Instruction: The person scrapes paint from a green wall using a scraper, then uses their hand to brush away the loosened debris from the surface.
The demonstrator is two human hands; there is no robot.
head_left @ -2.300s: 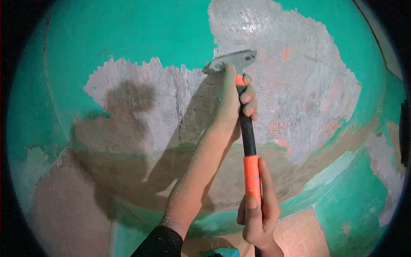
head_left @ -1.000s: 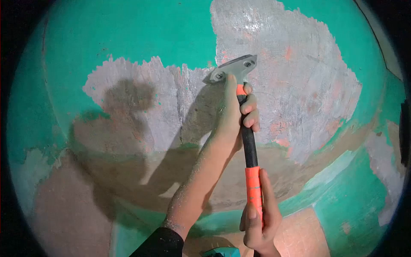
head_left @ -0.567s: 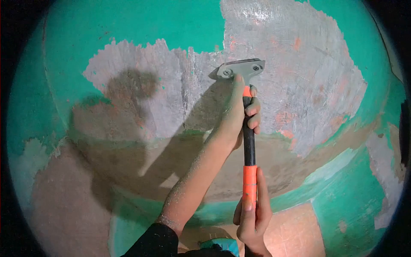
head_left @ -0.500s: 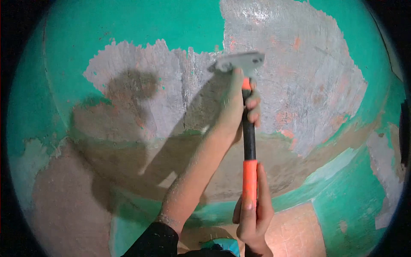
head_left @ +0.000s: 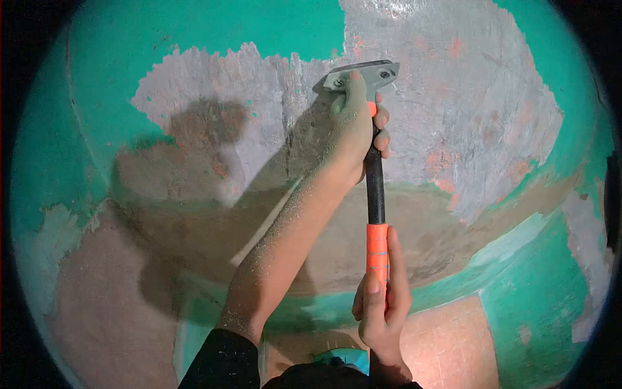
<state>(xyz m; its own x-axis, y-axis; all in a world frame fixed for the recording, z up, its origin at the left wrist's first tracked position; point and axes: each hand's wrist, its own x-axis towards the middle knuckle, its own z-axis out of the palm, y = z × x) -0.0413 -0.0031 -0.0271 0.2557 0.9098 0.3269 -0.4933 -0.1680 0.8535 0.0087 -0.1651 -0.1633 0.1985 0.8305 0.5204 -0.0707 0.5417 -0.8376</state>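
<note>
A long-handled scraper (head_left: 376, 194) with a wide metal head, a black shaft and an orange grip stands nearly upright before the wall. Its blade edge lies at or very near the wall, just below the border between green paint and bare grey. My left hand (head_left: 355, 129) is wrapped round the neck, thumb up on the metal head. Lower down, my right hand (head_left: 383, 311) grips the orange end of the handle. Pale dust specks cover my left forearm. The wall's grey patch (head_left: 466, 117) has a ragged edge and pinkish spots.
Green paint (head_left: 259, 26) surrounds the patch. A brownish band (head_left: 427, 249) curves below it. Pinkish tiles (head_left: 447, 337) lie at the bottom, near a teal object (head_left: 353, 356) I cannot make out. Shadows of me and the tool fall on the left of the wall.
The wall, scraper and both hands sit slightly higher in view. The scraper head was blurred before and looks sharp now. Both hands keep their hold.
</note>
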